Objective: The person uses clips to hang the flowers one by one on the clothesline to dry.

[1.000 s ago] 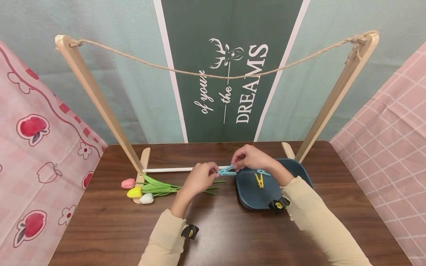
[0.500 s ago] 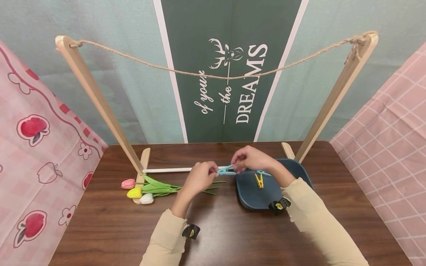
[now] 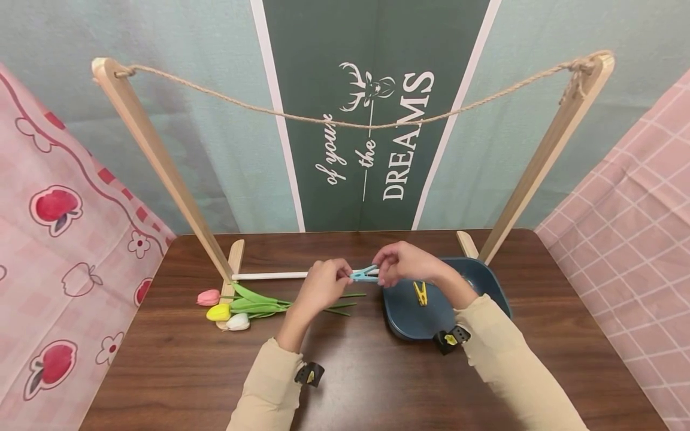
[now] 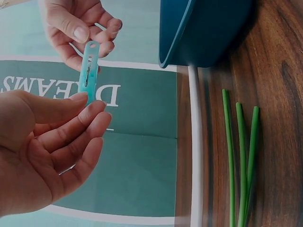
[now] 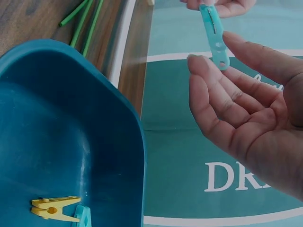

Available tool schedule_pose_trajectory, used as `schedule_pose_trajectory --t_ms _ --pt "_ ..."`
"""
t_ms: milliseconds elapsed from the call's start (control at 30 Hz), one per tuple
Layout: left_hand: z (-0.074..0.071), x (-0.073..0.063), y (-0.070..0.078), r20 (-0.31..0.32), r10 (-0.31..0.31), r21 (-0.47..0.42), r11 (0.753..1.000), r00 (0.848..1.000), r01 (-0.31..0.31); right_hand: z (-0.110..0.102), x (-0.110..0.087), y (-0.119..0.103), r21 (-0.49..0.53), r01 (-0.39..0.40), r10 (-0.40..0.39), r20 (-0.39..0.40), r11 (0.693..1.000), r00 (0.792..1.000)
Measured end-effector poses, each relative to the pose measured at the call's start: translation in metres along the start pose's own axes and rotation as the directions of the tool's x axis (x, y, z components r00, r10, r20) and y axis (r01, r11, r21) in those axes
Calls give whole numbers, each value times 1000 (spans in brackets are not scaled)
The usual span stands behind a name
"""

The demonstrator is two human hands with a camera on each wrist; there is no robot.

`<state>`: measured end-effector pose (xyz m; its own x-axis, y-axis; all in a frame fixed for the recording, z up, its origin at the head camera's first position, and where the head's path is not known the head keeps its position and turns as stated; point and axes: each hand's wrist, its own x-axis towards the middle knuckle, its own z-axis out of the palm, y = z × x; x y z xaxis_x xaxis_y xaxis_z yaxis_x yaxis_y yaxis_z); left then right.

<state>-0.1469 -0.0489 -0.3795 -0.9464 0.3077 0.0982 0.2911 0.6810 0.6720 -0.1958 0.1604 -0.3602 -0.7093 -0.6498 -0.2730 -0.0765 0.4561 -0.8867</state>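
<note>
My left hand (image 3: 324, 286) pinches one end of a light blue clothespin (image 3: 364, 273) between thumb and fingertips, above the table. In the left wrist view the clothespin (image 4: 89, 71) points away from the left hand (image 4: 57, 137) toward my right hand (image 4: 80, 30). The right hand (image 3: 404, 263) surrounds the spread far end with loosely bent fingers. In the right wrist view its thumb (image 5: 255, 56) and fingertips lie on either side of that end, with no plain pinch. A yellow clothespin (image 5: 54, 208) and a partly visible blue one (image 5: 83, 216) lie in the dark blue basin (image 3: 396, 326).
A jute rope (image 3: 372, 126) sags between two wooden posts (image 3: 162, 167) joined by a white rod (image 3: 269, 276). Artificial tulips (image 3: 259, 306) lie at the left on the brown table (image 3: 345, 383). A printed curtain hangs behind.
The held clothespin has shifted slightly left and up. My right hand has come down a little around its end and now hides the blue clothespin in the basin from the head view.
</note>
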Motion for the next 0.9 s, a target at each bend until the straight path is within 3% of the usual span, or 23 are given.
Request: schedule_pose_trajectory --t_ms 333,900 --pt "-2 0 1 -10 2 -17 1000 1000 -3 3 1 4 -35 69 -70 -32 997 997" --pt "-2 0 -2 -19 6 -17 1000 1000 -6 4 0 2 -71 121 -126 -75 990 989"
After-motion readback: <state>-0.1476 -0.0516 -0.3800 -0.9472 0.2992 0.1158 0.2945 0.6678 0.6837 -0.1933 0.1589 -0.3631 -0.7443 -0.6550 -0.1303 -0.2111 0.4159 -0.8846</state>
